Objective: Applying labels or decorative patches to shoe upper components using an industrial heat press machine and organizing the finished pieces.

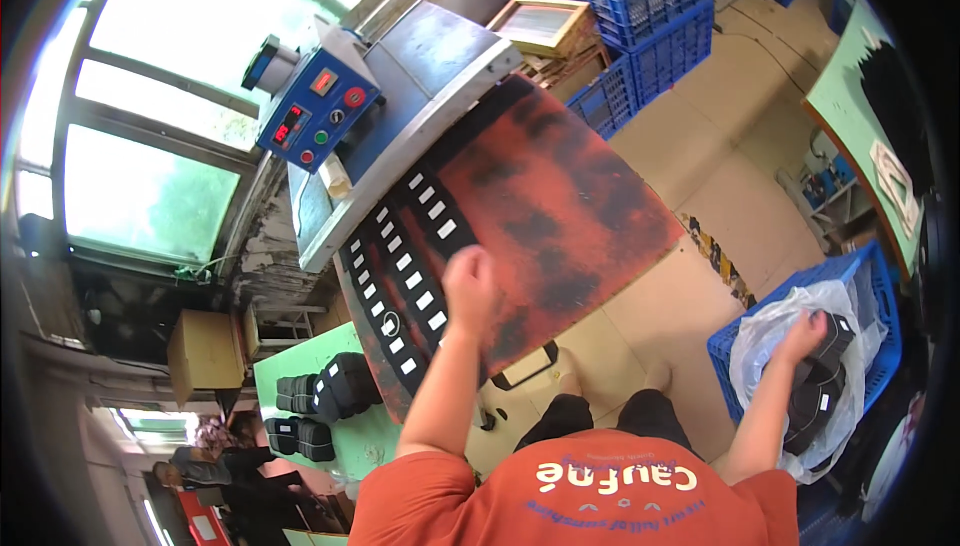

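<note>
The black pieces (822, 374) are sitting stacked inside a clear plastic bag (775, 331) that lines a blue crate (880, 291) on the floor at the person's right. The right hand (803, 336) is reaching down into the bag and pressing on the top of the stack; whether the fingers are actually closing around a piece, I cannot tell from here. The left hand (470, 286) is hovering over the red-and-black board (560, 216), fingers curled in and holding nothing that shows, just beside the rows of black pieces with white labels (405, 276) lying along the board's edge. Behind the board, a blue control box (318, 106) is standing on the machine.

The person is twisting between crate and board, and a loose grab in that slack bag could be dragging plastic up with a piece. The curled left hand, so near the laid-out rows, could be nudging them out of line.
</note>
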Motion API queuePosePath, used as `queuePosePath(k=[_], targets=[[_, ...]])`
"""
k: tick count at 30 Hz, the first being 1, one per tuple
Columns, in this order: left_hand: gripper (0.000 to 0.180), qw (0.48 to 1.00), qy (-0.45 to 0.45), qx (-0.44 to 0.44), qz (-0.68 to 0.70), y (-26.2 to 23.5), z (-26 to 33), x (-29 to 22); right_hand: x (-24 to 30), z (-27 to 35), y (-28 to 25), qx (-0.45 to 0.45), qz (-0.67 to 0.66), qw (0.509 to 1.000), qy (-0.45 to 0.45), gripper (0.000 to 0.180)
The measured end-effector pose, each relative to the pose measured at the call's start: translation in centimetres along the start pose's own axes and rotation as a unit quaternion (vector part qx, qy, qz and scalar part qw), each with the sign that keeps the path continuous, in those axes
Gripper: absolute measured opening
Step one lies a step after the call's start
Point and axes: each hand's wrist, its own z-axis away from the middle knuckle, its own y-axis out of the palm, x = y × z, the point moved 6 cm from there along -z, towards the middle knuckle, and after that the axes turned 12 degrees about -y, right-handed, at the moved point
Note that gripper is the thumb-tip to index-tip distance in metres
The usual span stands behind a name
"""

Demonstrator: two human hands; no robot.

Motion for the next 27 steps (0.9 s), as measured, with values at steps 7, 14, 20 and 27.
queuePosePath(k=[7,14,20,27], targets=[[0.048,0.914,-0.358,-0.094,-0.167,-3.3,-17.8,18.0,31.3,34.3,22.6,0.529,-0.182,0.777,-0.288,0.051],[0.009,0.794,-0.41,0.378,0.241,1.1,-9.9,14.2,31.8,42.1,31.9,0.445,-0.092,0.829,-0.325,0.09],[0.029,0.901,-0.336,0.228,0.15,-5.6,-11.9,17.7,30.9,41.6,30.7,0.48,-0.374,0.792,0.059,0.074],[0.047,0.964,-0.264,-0.003,-0.043,-10.4,-14.5,24.1,30.8,47.8,21.5,0.724,-0.067,0.659,-0.194,0.04]])
